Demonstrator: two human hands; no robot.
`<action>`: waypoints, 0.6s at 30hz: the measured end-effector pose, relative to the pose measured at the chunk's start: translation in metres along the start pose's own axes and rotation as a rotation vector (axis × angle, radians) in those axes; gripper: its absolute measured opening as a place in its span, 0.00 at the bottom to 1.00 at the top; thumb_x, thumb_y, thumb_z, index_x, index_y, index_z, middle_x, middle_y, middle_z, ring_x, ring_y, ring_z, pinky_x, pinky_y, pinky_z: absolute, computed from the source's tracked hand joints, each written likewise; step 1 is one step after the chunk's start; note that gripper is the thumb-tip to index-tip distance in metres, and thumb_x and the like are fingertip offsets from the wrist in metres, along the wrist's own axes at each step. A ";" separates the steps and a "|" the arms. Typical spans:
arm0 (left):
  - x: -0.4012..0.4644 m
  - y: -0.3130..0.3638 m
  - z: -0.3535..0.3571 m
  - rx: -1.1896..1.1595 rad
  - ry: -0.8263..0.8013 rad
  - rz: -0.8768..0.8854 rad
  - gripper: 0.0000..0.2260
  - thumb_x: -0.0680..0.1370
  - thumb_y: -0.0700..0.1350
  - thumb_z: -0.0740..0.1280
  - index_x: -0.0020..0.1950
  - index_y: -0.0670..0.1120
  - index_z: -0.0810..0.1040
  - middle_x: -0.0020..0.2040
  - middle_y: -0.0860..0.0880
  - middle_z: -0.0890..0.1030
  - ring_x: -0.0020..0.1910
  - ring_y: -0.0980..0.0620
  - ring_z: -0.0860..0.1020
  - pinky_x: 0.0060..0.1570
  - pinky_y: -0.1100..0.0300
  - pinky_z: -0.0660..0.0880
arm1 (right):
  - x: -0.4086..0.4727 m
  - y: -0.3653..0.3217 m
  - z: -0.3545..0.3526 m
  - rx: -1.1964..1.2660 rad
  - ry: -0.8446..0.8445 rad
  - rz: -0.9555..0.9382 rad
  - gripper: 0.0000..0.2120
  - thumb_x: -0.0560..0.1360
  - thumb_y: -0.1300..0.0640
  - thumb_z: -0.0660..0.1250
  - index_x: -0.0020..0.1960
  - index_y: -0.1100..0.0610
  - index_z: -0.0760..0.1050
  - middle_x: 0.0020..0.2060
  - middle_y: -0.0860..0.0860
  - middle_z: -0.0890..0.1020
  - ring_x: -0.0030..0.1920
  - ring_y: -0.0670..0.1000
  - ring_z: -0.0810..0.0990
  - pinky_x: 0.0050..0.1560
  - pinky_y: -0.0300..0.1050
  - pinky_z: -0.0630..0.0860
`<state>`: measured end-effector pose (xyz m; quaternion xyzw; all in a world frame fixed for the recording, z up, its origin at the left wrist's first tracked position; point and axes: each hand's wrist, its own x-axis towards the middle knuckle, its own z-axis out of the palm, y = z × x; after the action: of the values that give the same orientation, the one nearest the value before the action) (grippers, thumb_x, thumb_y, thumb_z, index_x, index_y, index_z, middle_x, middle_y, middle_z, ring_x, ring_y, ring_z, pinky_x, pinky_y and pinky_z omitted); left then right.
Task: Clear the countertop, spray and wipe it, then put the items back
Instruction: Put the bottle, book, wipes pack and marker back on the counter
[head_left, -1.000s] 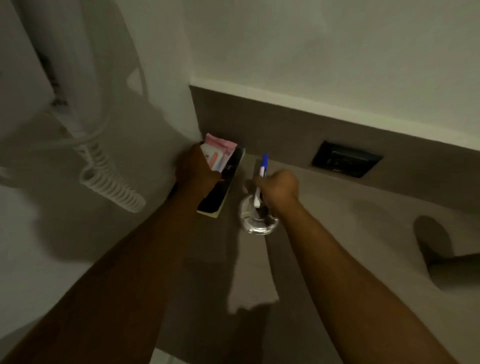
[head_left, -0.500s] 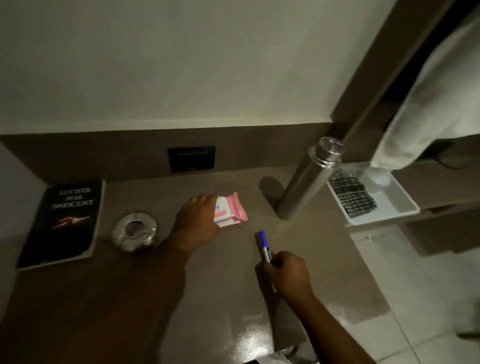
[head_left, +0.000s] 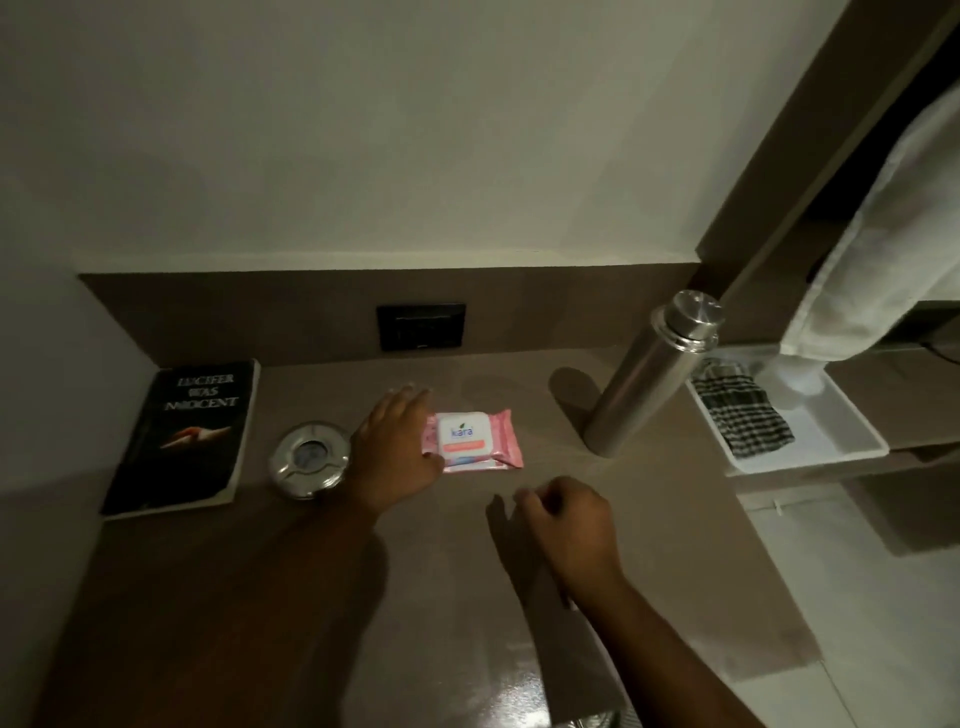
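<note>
On the brown countertop (head_left: 322, 597) a black book (head_left: 182, 441) lies at the back left corner, its cover reading "LUCIFER WAS INNOCENT" in pale capitals, and just beside its right edge sits a round metal ashtray (head_left: 309, 460). A pink pack of wipes (head_left: 475, 440) lies flat near the middle of the back edge, its white label reading "kara" – the smaller print below is too blurred to make out. The left hand (head_left: 397, 452) rests at the pack's left end, fingers straight and close together, the thumb touching the pack's near left corner; this hand lies between the ashtray and the pack and hides part of the ashtray's right rim. The right hand (head_left: 569, 525) hovers over the countertop nearer the front, well apart from the pack, its fingers loosely curled; whether they pinch anything cannot be told. A steel bottle (head_left: 649, 374) stands upright at the back right corner – capped, with its shadow on the surface to its left. Past the right edge a white tray (head_left: 831, 441) holds a folded checked cloth (head_left: 740, 415), and a white towel (head_left: 883, 249) hangs above it. A black socket plate (head_left: 421, 326) sits in the brown backsplash behind the pack.
</note>
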<state>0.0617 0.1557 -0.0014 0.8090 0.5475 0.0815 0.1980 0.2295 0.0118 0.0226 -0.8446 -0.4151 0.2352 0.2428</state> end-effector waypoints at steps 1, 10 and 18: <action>-0.004 -0.013 -0.007 -0.037 0.064 -0.077 0.36 0.71 0.48 0.71 0.77 0.48 0.59 0.77 0.46 0.61 0.76 0.44 0.58 0.74 0.48 0.58 | 0.002 -0.020 0.008 0.036 -0.028 -0.068 0.10 0.74 0.48 0.66 0.40 0.54 0.80 0.35 0.49 0.82 0.36 0.48 0.79 0.42 0.49 0.80; -0.075 -0.160 -0.078 -0.575 0.370 -0.820 0.18 0.74 0.38 0.65 0.64 0.42 0.76 0.62 0.39 0.79 0.60 0.39 0.77 0.59 0.49 0.74 | -0.014 -0.215 0.148 0.160 -0.515 -0.376 0.18 0.74 0.47 0.65 0.52 0.62 0.80 0.51 0.60 0.84 0.55 0.59 0.81 0.44 0.39 0.65; -0.083 -0.202 -0.075 -0.599 0.398 -0.967 0.17 0.74 0.37 0.63 0.62 0.38 0.78 0.55 0.36 0.81 0.53 0.38 0.80 0.43 0.56 0.70 | 0.003 -0.264 0.236 0.199 -0.545 -0.069 0.17 0.72 0.56 0.68 0.58 0.63 0.78 0.58 0.61 0.81 0.58 0.61 0.80 0.58 0.52 0.78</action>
<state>-0.1693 0.1615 -0.0087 0.3467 0.8329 0.2829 0.3256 -0.0658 0.2067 0.0001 -0.7077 -0.4686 0.4846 0.2117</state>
